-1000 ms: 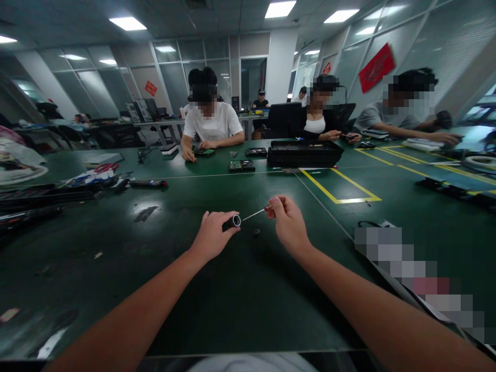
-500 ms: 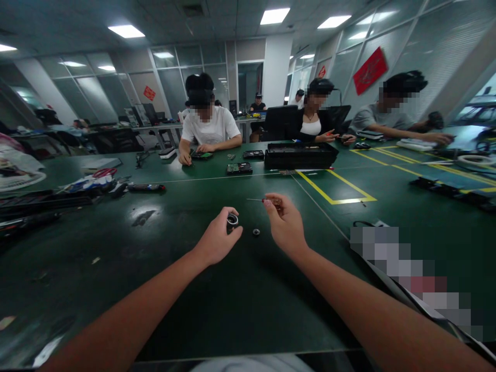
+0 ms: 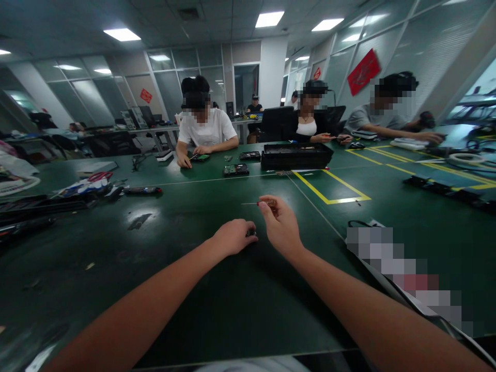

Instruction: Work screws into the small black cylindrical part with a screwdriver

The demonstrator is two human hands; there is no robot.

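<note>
Correctly, the right hand [image 3: 282, 222] grips the light, stiff-looking screwdriver [image 3: 268, 204] by its handle; the left hand [image 3: 233, 236] curls around a dark part [image 3: 250, 233], hold unclear.

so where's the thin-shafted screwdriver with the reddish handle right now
In the head view, the screwdriver is just right of centre in the right hand, its shaft pointing left, beyond the left hand.
</note>
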